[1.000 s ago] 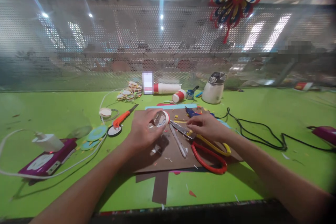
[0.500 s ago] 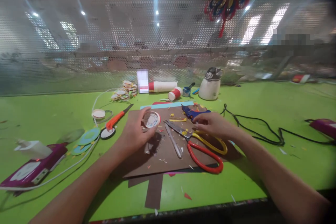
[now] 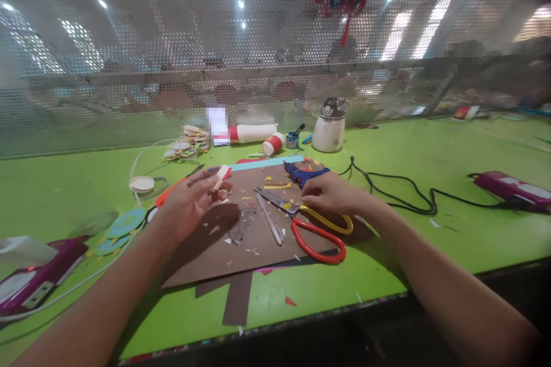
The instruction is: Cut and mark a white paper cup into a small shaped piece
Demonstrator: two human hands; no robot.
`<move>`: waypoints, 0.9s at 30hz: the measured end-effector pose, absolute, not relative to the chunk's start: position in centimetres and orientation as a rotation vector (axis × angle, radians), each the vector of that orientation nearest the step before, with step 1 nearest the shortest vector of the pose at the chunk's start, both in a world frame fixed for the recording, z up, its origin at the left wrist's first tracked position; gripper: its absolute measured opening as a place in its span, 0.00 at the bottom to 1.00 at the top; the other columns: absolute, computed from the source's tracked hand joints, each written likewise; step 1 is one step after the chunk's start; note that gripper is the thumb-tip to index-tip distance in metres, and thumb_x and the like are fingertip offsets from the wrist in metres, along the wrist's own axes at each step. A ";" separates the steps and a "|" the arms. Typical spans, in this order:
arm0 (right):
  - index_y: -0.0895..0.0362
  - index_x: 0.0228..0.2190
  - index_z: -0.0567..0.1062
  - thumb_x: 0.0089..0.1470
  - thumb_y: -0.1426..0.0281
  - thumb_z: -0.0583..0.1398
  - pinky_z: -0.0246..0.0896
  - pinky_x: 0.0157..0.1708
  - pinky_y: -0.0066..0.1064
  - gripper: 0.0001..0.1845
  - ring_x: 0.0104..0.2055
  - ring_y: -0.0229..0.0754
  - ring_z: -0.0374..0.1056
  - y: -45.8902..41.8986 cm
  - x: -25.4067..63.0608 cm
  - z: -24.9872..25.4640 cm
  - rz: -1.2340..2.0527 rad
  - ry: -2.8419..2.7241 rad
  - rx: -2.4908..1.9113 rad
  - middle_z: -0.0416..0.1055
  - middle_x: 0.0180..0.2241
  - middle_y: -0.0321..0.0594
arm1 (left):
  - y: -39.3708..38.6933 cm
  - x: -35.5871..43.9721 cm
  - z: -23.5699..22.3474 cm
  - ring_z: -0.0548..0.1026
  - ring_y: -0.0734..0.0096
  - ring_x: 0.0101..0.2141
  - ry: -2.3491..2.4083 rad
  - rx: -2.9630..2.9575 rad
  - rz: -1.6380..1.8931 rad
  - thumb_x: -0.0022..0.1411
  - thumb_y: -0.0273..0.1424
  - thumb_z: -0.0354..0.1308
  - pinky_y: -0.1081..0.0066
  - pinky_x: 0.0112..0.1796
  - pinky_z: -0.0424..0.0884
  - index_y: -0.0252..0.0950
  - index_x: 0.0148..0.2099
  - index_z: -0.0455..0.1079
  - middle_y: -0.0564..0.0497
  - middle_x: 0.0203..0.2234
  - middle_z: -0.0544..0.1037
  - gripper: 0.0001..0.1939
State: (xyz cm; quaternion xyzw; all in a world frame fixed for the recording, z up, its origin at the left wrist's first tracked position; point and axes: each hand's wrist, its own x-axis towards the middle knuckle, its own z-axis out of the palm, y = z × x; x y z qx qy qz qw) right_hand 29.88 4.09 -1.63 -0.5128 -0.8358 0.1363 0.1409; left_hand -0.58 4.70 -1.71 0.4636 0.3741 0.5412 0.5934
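My left hand [image 3: 189, 200] is closed round a small red-and-white paper cup piece [image 3: 222, 176], held above the left side of a brown board [image 3: 193, 264]. Its fingers hide part of the piece. My right hand [image 3: 329, 192] is curled with its fingertips together, just above the yellow handle of the scissors [image 3: 318, 241]; whatever its fingers hold, if anything, is hidden. Directly behind it lies a blue glue gun [image 3: 303, 175]. The scissors rest on the board with their blades pointing away to the left. Beside them are a silver pen [image 3: 270, 221] and a clear protractor [image 3: 241, 226].
An orange cutter [image 3: 170, 190] is partly covered by my left hand. Blue-green paper discs [image 3: 127, 222] and a purple power strip [image 3: 51, 266] lie left. Behind are a paper cup [image 3: 272, 144], a small blue jar [image 3: 292, 139] and a white jug [image 3: 329, 133]. A black cord [image 3: 404, 200] runs right.
My left hand has turned the cup piece from round face showing to edge-on and drawn slightly left. My right hand stays by the scissors. The view has shifted a little.
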 end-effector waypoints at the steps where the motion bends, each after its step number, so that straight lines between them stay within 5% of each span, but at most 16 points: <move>1: 0.56 0.32 0.81 0.57 0.68 0.58 0.62 0.31 0.27 0.10 0.31 0.40 0.72 3.9 29.4 -1.7 0.394 -2.415 -1.463 0.80 0.31 0.38 | 4.8 -0.7 -1.7 0.77 0.69 0.34 0.861 1.077 1.244 0.55 0.28 0.63 0.76 0.29 0.72 0.31 0.44 0.75 0.43 0.41 0.80 0.13; 14: 0.58 0.41 0.75 0.61 0.62 0.59 0.67 0.42 0.41 0.12 0.40 0.42 0.71 5.4 31.6 -1.7 -0.047 -2.349 -1.935 0.74 0.41 0.41 | 4.2 -0.5 -1.8 0.76 0.67 0.28 0.775 0.858 1.181 0.58 0.35 0.59 0.73 0.26 0.71 0.27 0.40 0.76 0.38 0.31 0.81 0.14; 20: 0.61 0.41 0.77 0.61 0.65 0.55 0.62 0.43 0.41 0.15 0.45 0.51 0.69 3.5 29.4 -0.7 -0.104 -2.441 -1.893 0.74 0.42 0.53 | 4.2 -0.8 -1.3 0.79 0.63 0.34 0.722 0.866 1.197 0.60 0.33 0.60 0.73 0.31 0.74 0.26 0.43 0.74 0.37 0.39 0.81 0.14; 24: 0.56 0.40 0.79 0.53 0.64 0.59 0.60 0.38 0.37 0.15 0.45 0.56 0.69 0.3 27.8 -0.5 0.042 -2.647 -1.741 0.75 0.42 0.52 | 4.0 -0.9 -1.1 0.80 0.62 0.36 0.706 0.876 1.228 0.60 0.31 0.59 0.72 0.32 0.76 0.26 0.43 0.74 0.37 0.40 0.81 0.13; 27: 0.56 0.54 0.71 0.47 0.73 0.58 0.58 0.33 0.38 0.30 0.41 0.57 0.72 -1.1 27.5 -1.5 0.123 -2.645 -1.771 0.73 0.48 0.56 | 3.8 -0.7 -0.9 0.81 0.62 0.35 0.667 0.912 1.223 0.60 0.32 0.59 0.72 0.32 0.76 0.27 0.40 0.76 0.36 0.41 0.81 0.12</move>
